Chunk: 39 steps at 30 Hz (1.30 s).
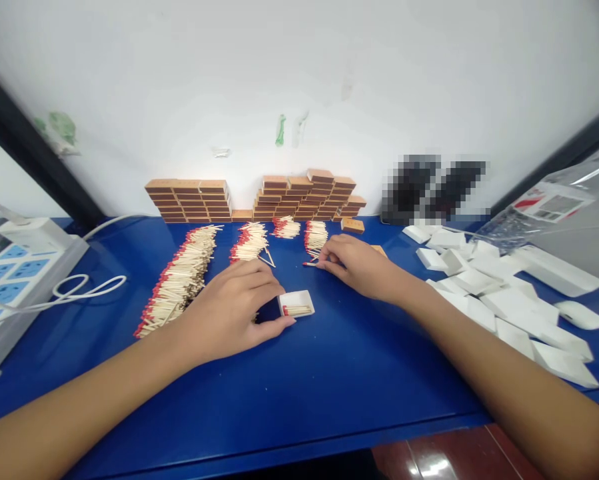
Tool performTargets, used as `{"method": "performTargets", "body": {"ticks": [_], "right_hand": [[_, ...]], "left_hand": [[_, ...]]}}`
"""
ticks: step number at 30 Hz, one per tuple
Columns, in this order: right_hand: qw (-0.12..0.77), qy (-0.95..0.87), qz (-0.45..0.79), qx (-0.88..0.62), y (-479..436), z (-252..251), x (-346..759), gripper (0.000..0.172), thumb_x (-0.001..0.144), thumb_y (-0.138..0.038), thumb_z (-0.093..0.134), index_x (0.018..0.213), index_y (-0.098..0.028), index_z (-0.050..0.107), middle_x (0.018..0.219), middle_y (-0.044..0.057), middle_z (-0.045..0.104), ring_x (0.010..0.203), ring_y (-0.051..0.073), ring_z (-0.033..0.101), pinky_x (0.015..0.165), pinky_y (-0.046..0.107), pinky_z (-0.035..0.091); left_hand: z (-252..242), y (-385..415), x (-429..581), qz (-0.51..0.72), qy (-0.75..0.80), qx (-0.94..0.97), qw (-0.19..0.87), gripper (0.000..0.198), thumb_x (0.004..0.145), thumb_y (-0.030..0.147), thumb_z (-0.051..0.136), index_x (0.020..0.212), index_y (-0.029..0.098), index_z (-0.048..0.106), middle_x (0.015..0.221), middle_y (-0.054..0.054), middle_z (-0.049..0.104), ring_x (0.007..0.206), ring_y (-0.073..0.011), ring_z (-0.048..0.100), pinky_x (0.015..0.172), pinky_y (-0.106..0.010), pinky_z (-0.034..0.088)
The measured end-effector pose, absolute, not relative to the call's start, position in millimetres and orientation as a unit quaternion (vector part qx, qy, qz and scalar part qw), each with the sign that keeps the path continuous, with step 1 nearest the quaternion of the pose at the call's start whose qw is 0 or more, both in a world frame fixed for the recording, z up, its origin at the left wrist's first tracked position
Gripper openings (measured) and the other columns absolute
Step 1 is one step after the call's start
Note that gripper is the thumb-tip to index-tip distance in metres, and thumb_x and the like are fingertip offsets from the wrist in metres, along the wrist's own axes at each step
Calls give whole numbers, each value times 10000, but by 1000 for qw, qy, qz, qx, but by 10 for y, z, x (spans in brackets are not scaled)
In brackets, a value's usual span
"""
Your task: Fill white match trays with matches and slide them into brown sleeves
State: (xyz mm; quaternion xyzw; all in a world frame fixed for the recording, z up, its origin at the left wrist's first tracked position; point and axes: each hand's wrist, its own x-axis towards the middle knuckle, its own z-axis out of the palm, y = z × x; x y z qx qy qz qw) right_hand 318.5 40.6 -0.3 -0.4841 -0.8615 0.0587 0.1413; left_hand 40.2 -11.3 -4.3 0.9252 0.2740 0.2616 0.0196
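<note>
My left hand (pixel 234 313) curls around the left end of a small white matchbox tray (pixel 296 298), thumb along its near side. Inside the tray lie a few matches (pixel 298 310) with red heads to the left. Further right, my right hand (pixel 356 267) pinches a match (pixel 310 265) between thumb and fingertips, close to the table. Just beyond those fingertips is a small pile of red-headed matches (pixel 317 235). Behind the left hand are another match pile (pixel 249 241) and a long row of matches (pixel 182 277), partly covered by the hand and forearm.
Closed matchboxes (pixel 186 200) stand stacked along the wall, with more stacks (pixel 306 197) to the right. White trays (pixel 484 283) lie heaped at right, near a white mouse (pixel 580 315) and a plastic bag (pixel 544 207). A power strip (pixel 24 280) with cables sits at left.
</note>
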Motion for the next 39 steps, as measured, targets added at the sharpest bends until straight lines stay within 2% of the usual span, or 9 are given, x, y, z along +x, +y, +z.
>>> {"method": "performTargets", "body": {"ticks": [3, 8, 11, 15, 20, 26, 29, 34, 39], "right_hand": [[165, -865, 98, -464, 371, 24, 3172, 167, 1014, -265, 550, 871, -208, 614, 936, 87, 661, 890, 226, 587, 736, 321, 405], [166, -847, 260, -434, 282, 138, 3129, 259, 1044, -401, 534, 890, -215, 630, 785, 8, 606, 709, 173, 516, 646, 310, 375], [161, -838, 313, -417, 241, 190, 3107, 298, 1041, -458, 546, 902, -215, 646, 786, -7, 598, 693, 158, 490, 626, 305, 361], [172, -851, 285, -405, 233, 185, 3100, 263, 1045, -426, 556, 905, -218, 638, 823, 1, 613, 722, 162, 502, 645, 305, 367], [247, -890, 113, -365, 220, 135, 3086, 170, 1075, -268, 493, 958, -218, 606, 961, 57, 627, 870, 199, 551, 749, 328, 424], [330, -887, -45, -319, 157, 172, 3013, 180, 1091, -308, 488, 960, -219, 571, 913, 81, 612, 875, 234, 543, 774, 371, 439], [329, -887, -38, -323, 141, 185, 2998, 157, 1078, -328, 526, 966, -228, 572, 915, 76, 614, 878, 238, 545, 785, 379, 442], [288, -890, 97, -341, 112, 140, 2986, 106, 1067, -241, 534, 970, -229, 575, 943, 51, 591, 863, 204, 550, 740, 332, 438], [245, -894, 144, -348, 90, 76, 2959, 107, 1065, -211, 507, 988, -219, 580, 1004, 58, 593, 904, 198, 554, 770, 327, 435]], "left_hand": [[-45, -111, 403, 264, 276, 924, 18, 257, 955, 405, 725, 1037, 163, 754, 956, -75, 732, 969, -243, 666, 922, -414, 568], [-56, -99, 398, 268, 283, 921, 13, 246, 942, 390, 742, 1019, 158, 759, 953, -73, 739, 957, -244, 670, 904, -412, 576], [-59, -96, 396, 271, 285, 920, 8, 238, 938, 384, 746, 1017, 160, 760, 953, -72, 741, 965, -246, 675, 914, -416, 575], [-57, -104, 401, 289, 279, 916, -10, 243, 935, 382, 750, 1032, 159, 752, 970, -71, 751, 988, -246, 685, 926, -411, 575], [-43, -113, 410, 330, 273, 903, -33, 245, 933, 355, 756, 1053, 142, 733, 987, -77, 761, 987, -246, 687, 919, -410, 579], [-49, -93, 396, 348, 305, 884, -66, 238, 928, 368, 754, 1030, 154, 731, 911, -70, 761, 911, -248, 690, 845, -411, 584], [-42, -75, 396, 356, 315, 876, -79, 235, 922, 375, 758, 1015, 160, 729, 871, -66, 757, 878, -247, 691, 809, -402, 578], [-31, -73, 405, 359, 309, 877, -77, 229, 923, 366, 759, 1008, 156, 729, 858, -68, 755, 863, -243, 696, 791, -395, 576], [-58, -91, 398, 340, 312, 885, -66, 230, 925, 364, 757, 1036, 165, 730, 907, -71, 763, 913, -251, 696, 845, -411, 582]]}}
